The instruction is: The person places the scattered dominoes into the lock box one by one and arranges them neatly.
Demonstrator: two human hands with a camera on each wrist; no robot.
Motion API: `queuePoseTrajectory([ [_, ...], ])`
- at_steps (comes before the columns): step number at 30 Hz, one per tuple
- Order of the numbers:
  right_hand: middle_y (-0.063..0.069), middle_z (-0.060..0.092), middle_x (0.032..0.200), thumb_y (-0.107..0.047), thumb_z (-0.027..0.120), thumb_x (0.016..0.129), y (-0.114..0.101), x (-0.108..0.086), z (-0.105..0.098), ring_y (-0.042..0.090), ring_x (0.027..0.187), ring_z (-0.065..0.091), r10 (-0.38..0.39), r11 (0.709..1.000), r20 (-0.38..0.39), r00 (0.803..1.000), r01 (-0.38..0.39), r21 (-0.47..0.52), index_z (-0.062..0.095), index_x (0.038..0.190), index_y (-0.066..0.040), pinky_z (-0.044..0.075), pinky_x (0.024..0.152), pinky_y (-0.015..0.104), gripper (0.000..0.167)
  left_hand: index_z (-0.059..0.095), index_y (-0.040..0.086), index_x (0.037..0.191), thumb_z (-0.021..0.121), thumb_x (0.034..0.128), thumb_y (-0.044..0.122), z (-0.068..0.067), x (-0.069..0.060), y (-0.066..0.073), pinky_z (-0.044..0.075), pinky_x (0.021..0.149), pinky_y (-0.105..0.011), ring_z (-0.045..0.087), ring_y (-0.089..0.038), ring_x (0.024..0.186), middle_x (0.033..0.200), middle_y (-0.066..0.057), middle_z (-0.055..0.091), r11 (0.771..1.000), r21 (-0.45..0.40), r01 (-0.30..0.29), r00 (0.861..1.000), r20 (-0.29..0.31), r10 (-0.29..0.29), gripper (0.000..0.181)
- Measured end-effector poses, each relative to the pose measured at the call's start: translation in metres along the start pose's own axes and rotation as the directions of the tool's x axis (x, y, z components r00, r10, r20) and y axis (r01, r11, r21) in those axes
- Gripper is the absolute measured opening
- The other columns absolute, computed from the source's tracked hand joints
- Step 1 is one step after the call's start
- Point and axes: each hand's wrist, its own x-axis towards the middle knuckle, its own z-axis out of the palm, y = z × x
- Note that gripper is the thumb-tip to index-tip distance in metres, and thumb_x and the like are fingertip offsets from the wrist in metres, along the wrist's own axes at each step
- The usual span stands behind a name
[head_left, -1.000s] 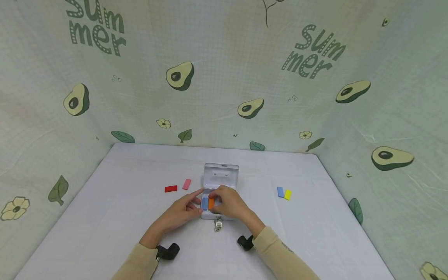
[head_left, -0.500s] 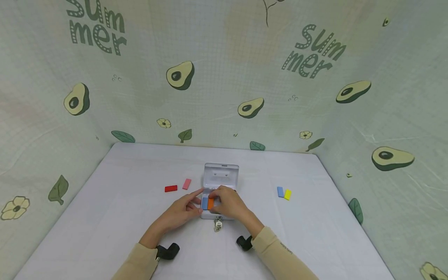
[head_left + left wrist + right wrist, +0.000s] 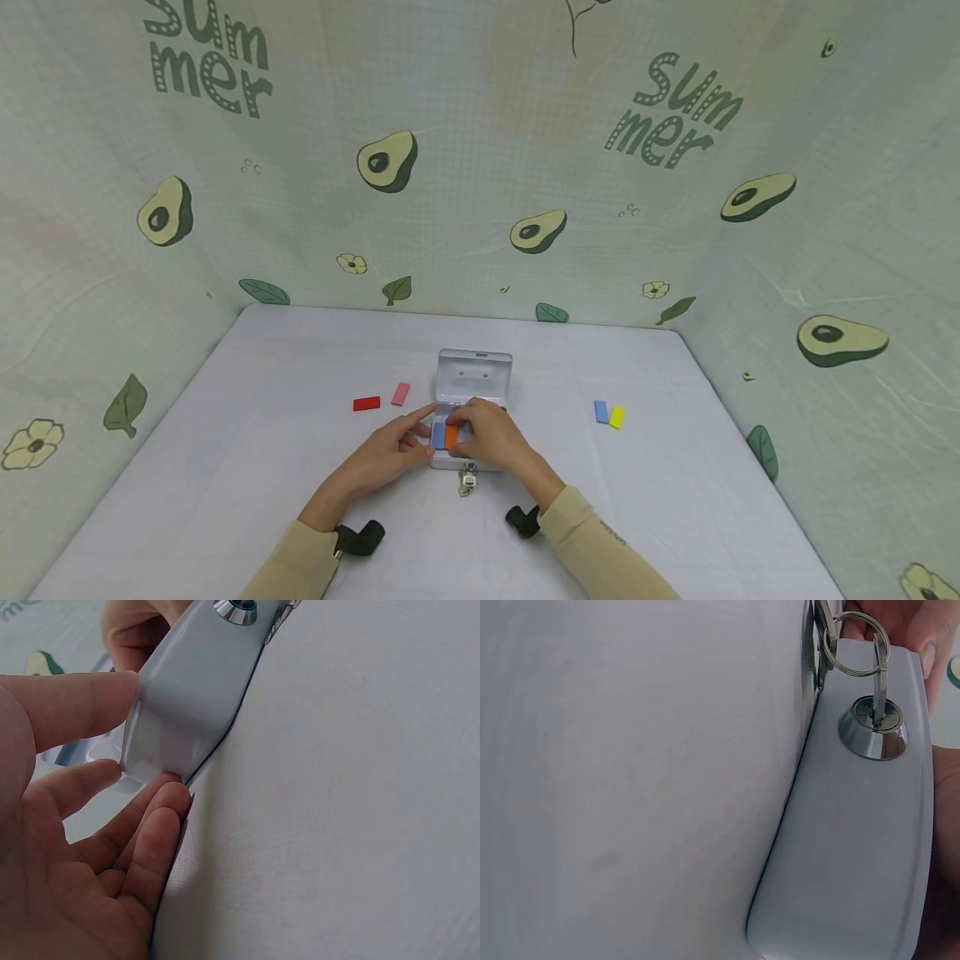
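An open white metal box (image 3: 474,379) stands mid-table with its lid raised. Inside, at its left end, a blue block (image 3: 438,437) lies beside an orange block (image 3: 451,436), their long sides seemingly touching. My right hand (image 3: 491,433) reaches in from the right and pinches the orange block between thumb and fingers. My left hand (image 3: 386,458) holds the box's left end; in the left wrist view its thumb and fingertips rest on the box wall (image 3: 199,690). The right wrist view shows a key (image 3: 880,682) in the front lock (image 3: 874,739); the blocks are hidden there.
Left of the box lie a red block (image 3: 367,404) and a pink block (image 3: 401,394). To the right, a blue block (image 3: 602,412) lies beside a yellow block (image 3: 617,417). Keys (image 3: 467,482) hang at the box front. Patterned cloth surrounds the table.
The orange block has shifted slightly left, up against the blue one, with my right hand moving along with it. My left hand has stayed in place.
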Motion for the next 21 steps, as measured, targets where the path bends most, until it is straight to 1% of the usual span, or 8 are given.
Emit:
queuePoseTrajectory([
  [13, 0.005, 0.074, 0.110, -0.021, 0.092, 0.085, -0.0010, -0.0013, -0.0017, 0.016, 0.097, 0.065, 0.002, 1.000, 0.008, 1.000, -0.002, -0.002, 0.079, 0.120, -0.007, 0.056, 0.089, 0.032, 0.039, 0.046, 0.026, 0.162, 0.075, 0.0989, 0.030, 0.0002, 0.0007, 0.0003, 0.052, 0.088, -0.034, 0.061, -0.017, 0.102, 0.130, -0.004, 0.063, 1.000, 0.003, 0.014, 1.000, 0.000, -0.014, 0.070],
  [17, 0.004, 0.073, 0.110, -0.020, 0.091, 0.086, -0.0014, -0.0018, -0.0027, 0.015, 0.096, 0.065, 0.005, 1.000, 0.012, 1.000, -0.005, 0.001, 0.079, 0.121, -0.007, 0.056, 0.089, 0.031, 0.040, 0.047, 0.026, 0.162, 0.076, 0.0986, 0.029, 0.0001, -0.0001, 0.0012, 0.052, 0.088, -0.035, 0.061, -0.017, 0.101, 0.129, -0.004, 0.063, 1.000, 0.002, 0.018, 1.000, -0.002, -0.018, 0.069],
  [21, 0.005, 0.073, 0.111, -0.019, 0.091, 0.086, -0.0013, -0.0026, -0.0039, 0.017, 0.099, 0.065, 0.003, 1.000, 0.019, 1.000, -0.004, 0.021, 0.078, 0.121, -0.006, 0.056, 0.090, 0.033, 0.040, 0.048, 0.026, 0.161, 0.076, 0.0985, 0.029, 0.0002, -0.0003, 0.0017, 0.052, 0.088, -0.035, 0.061, -0.017, 0.101, 0.129, -0.004, 0.063, 1.000, 0.005, 0.020, 1.000, -0.006, -0.020, 0.069],
])
